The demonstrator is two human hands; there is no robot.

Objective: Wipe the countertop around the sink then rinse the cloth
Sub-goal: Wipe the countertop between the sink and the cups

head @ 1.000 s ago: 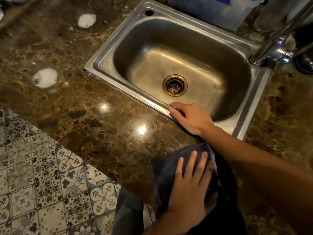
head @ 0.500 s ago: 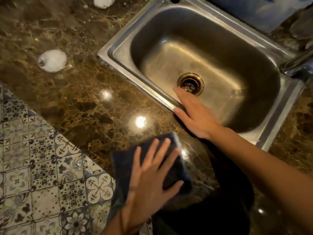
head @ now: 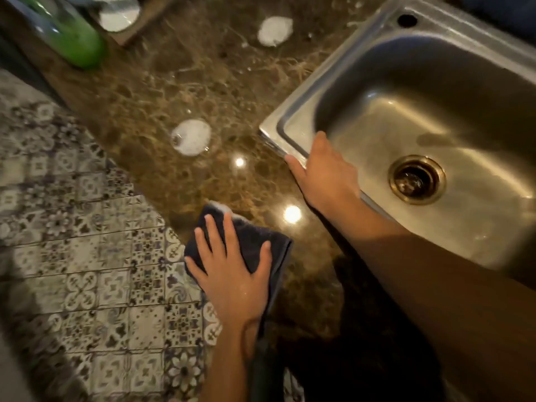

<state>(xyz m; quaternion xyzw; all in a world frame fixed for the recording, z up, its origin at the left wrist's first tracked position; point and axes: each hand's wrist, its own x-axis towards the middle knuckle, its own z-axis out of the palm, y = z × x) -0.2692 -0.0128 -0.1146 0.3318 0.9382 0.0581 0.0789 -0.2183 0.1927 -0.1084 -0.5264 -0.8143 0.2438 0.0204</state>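
A dark blue cloth (head: 255, 236) lies flat on the brown marble countertop (head: 162, 91) at its front edge, left of the steel sink (head: 293, 111). My left hand (head: 232, 271) presses flat on the cloth, fingers spread. A bit of white foam clings to the cloth's far corner. My right hand (head: 324, 172) rests on the sink's front rim near its left corner, fingers together over the edge. The sink basin holds nothing, and its brass drain (head: 416, 179) shows at the right.
Two white foam patches sit on the counter, one (head: 191, 136) just ahead of the cloth and one (head: 275, 31) farther back. A green bottle (head: 72, 36) lies at the far left. Patterned floor tiles (head: 87, 271) lie below the counter's edge.
My left hand has slid the cloth leftward along the counter's front edge. My right hand has moved left along the sink rim to its corner. The view has shifted left.
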